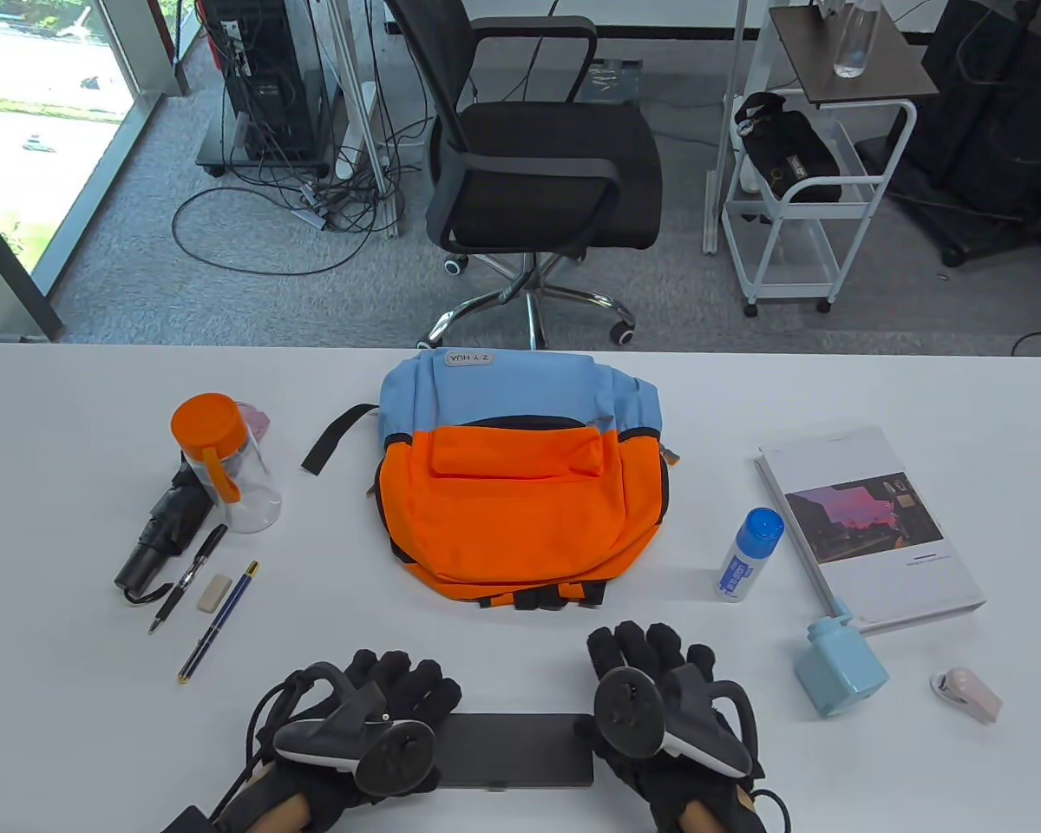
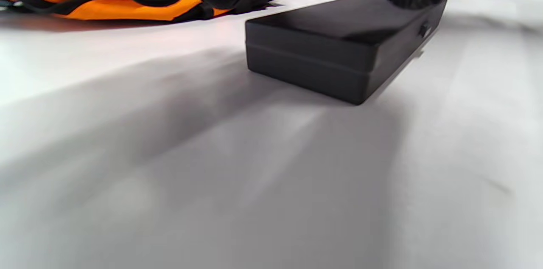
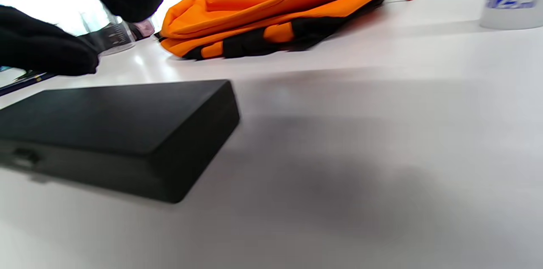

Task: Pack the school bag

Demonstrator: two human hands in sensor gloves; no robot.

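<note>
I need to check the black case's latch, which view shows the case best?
Left wrist view: the case fills the frame, sharp, latch side visible. Right wrist view shows it blurrier; table view shows only its top between the hands.

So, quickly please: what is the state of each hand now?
Left hand: open, fingers relaxed at the left end of the flat black rectangular case, holding nothing.
Right hand: open, at its right end, holding nothing.

The orange-and-blue fabric backpack (image 1: 520, 473) lay at the worktop's (image 1: 69, 416) centre. Nearer the person lay a flat black rectangular case (image 1: 516, 751) (between both hands). Left stood an orange-lidded clear plastic bottle (image 1: 225, 464); right lay a white hardcover book (image 1: 867, 521).
</note>
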